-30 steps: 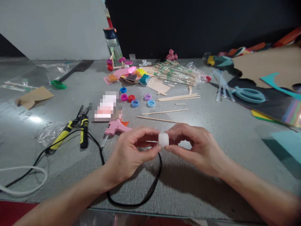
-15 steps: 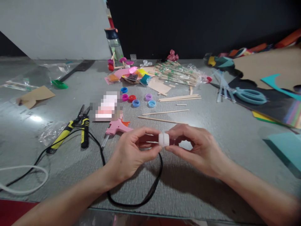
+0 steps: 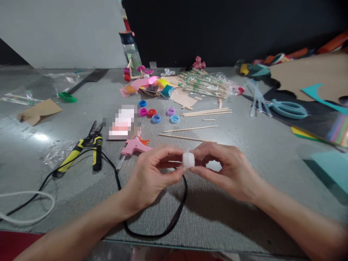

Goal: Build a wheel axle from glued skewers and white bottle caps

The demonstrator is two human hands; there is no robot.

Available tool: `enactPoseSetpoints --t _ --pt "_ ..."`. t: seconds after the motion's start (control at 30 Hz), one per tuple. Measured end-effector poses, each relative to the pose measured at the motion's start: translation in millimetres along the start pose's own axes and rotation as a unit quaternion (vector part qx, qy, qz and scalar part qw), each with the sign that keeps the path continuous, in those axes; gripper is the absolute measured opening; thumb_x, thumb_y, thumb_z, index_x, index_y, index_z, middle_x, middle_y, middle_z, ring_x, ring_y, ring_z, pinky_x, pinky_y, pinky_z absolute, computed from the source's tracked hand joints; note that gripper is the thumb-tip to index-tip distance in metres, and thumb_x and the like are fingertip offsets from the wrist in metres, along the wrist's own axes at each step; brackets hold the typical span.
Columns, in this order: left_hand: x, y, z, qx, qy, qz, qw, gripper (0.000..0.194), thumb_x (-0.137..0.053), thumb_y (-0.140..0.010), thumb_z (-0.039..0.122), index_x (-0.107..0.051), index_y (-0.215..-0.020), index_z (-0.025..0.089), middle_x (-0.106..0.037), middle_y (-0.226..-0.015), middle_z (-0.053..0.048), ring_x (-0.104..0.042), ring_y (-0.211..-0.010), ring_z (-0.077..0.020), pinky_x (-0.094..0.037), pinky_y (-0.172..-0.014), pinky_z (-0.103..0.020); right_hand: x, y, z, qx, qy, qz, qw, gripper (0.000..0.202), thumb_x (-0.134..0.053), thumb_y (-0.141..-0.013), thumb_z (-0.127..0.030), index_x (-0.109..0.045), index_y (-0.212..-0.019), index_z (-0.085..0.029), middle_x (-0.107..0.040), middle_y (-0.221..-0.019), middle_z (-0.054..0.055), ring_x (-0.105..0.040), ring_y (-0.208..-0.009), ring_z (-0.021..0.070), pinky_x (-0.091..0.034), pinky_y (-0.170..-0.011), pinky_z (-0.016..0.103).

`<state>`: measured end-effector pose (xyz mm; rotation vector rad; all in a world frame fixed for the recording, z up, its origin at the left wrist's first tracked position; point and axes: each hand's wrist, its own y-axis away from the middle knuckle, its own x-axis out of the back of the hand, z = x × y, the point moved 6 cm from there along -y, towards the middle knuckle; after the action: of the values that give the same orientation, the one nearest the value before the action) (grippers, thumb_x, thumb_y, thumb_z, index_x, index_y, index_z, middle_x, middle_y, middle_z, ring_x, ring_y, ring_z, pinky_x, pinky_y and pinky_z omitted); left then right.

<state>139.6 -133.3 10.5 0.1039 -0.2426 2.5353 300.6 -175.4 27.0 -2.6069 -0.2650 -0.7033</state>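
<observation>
Two white bottle caps [image 3: 188,160] are pressed face to face between my fingertips, above the grey table. My left hand [image 3: 154,174] pinches them from the left and my right hand [image 3: 225,170] from the right. A pink glue gun [image 3: 134,145] lies just beyond my left hand. Two thin wooden sticks [image 3: 187,137] lie beyond the caps. Farther back are several coloured caps [image 3: 156,118], in blue, pink, red and purple.
Yellow-black pliers [image 3: 97,152] and a black cable [image 3: 117,174] lie left. Blue scissors [image 3: 289,108] rest on dark sheets at right. Behind are bagged sticks [image 3: 206,84], a water bottle [image 3: 131,49] and more sticks [image 3: 206,112].
The gap between the two white caps has closed, and they now touch. Both hands remain in nearly the same place.
</observation>
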Motion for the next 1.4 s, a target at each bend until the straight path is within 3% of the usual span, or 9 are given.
enactPoseSetpoints --t 0.3,0.43,0.63,0.87,0.97,1.07,1.17,1.27,1.4 --pt "2.5 0 1 -0.020 -0.028 -0.001 0.999 0.023 -0.077 -0.085 0.019 -0.074 -0.107 0.021 -0.076 -0.106 -0.003 -0.074 -0.098 -0.0160 -0.062 -0.090 -0.027 0 -1 4 -0.011 -0.011 0.006 1.000 0.008 -0.071 -0.093 -0.022 -0.069 -0.100 -0.021 -0.073 -0.090 0.002 -0.066 -0.075 0.0135 -0.054 -0.067 0.026" --pt "2.9 -3 -2 0.040 0.016 -0.019 0.999 0.024 -0.080 -0.083 0.025 -0.074 -0.106 0.021 -0.079 -0.101 -0.004 -0.075 -0.092 -0.0172 -0.062 -0.085 -0.027 3 -1 9 -0.060 -0.090 0.007 0.994 0.012 -0.075 -0.090 -0.028 -0.071 -0.099 -0.021 -0.075 -0.091 0.003 -0.068 -0.078 0.0150 -0.056 -0.068 0.027" --pt "2.2 -6 -13 0.143 0.101 -0.049 0.983 0.018 -0.079 -0.083 0.028 -0.076 -0.098 0.018 -0.078 -0.092 -0.005 -0.072 -0.076 -0.0148 -0.062 -0.073 -0.026 9 -1 16 -0.065 -0.103 0.009 0.993 0.041 -0.078 -0.088 -0.029 -0.067 -0.128 -0.028 -0.071 -0.103 0.003 -0.065 -0.081 0.0154 -0.055 -0.071 0.031" --pt "-9.1 -1 -20 0.206 0.209 -0.150 0.944 0.018 -0.072 -0.089 0.032 -0.077 -0.100 0.019 -0.070 -0.085 -0.003 -0.066 -0.072 -0.0121 -0.059 -0.061 -0.022 4 -5 9 -0.017 -0.160 -0.064 0.985 0.030 -0.067 -0.096 -0.027 -0.071 -0.126 -0.034 -0.060 -0.136 0.005 -0.054 -0.131 0.0222 -0.043 -0.109 0.042" --pt "-11.5 -1 -19 0.212 0.222 -0.159 0.939 0.021 -0.072 -0.089 0.037 -0.077 -0.100 0.019 -0.070 -0.084 -0.004 -0.066 -0.069 -0.0125 -0.059 -0.060 -0.022 1 -5 9 -0.036 -0.175 -0.076 0.981 0.025 -0.072 -0.093 -0.029 -0.073 -0.117 -0.031 -0.058 -0.141 0.005 -0.052 -0.135 0.0243 -0.038 -0.115 0.047" --pt "-9.2 -2 -14 0.178 0.165 -0.133 0.961 0.031 -0.075 -0.085 0.044 -0.074 -0.103 0.019 -0.072 -0.090 -0.005 -0.067 -0.070 -0.0141 -0.058 -0.061 -0.025 0 -4 13 -0.059 -0.205 -0.044 0.976 0.018 -0.078 -0.087 -0.030 -0.073 -0.104 -0.029 -0.059 -0.139 0.004 -0.051 -0.135 0.0253 -0.036 -0.116 0.048" --pt "1.2 -2 -1 0.058 0.002 -0.045 0.997 0.042 -0.088 -0.072 0.035 -0.069 -0.108 0.022 -0.070 -0.106 -0.005 -0.067 -0.087 -0.0172 -0.056 -0.071 -0.027 -1 -3 14 -0.065 -0.212 -0.008 0.975 0.018 -0.079 -0.086 -0.030 -0.070 -0.100 -0.027 -0.057 -0.141 0.005 -0.050 -0.136 0.0265 -0.036 -0.116 0.050" --pt "4.2 3 18 -0.088 -0.166 0.016 0.982 0.036 -0.087 -0.074 0.029 -0.068 -0.104 0.023 -0.065 -0.111 -0.004 -0.061 -0.106 -0.0200 -0.052 -0.089 -0.031 -1 0 9 -0.038 -0.179 0.011 0.983 0.020 -0.078 -0.087 -0.030 -0.067 -0.104 -0.028 -0.054 -0.143 0.005 -0.049 -0.137 0.0269 -0.035 -0.117 0.051" --pt "2.0 8 26 -0.160 -0.243 0.033 0.956 0.021 -0.079 -0.083 0.023 -0.067 -0.100 0.023 -0.061 -0.110 -0.003 -0.059 -0.107 -0.0171 -0.048 -0.096 -0.032 -1 1 3 -0.005 -0.114 0.021 0.993 0.023 -0.076 -0.090 -0.028 -0.064 -0.111 -0.028 -0.056 -0.140 0.005 -0.047 -0.136 0.0241 -0.035 -0.116 0.046"
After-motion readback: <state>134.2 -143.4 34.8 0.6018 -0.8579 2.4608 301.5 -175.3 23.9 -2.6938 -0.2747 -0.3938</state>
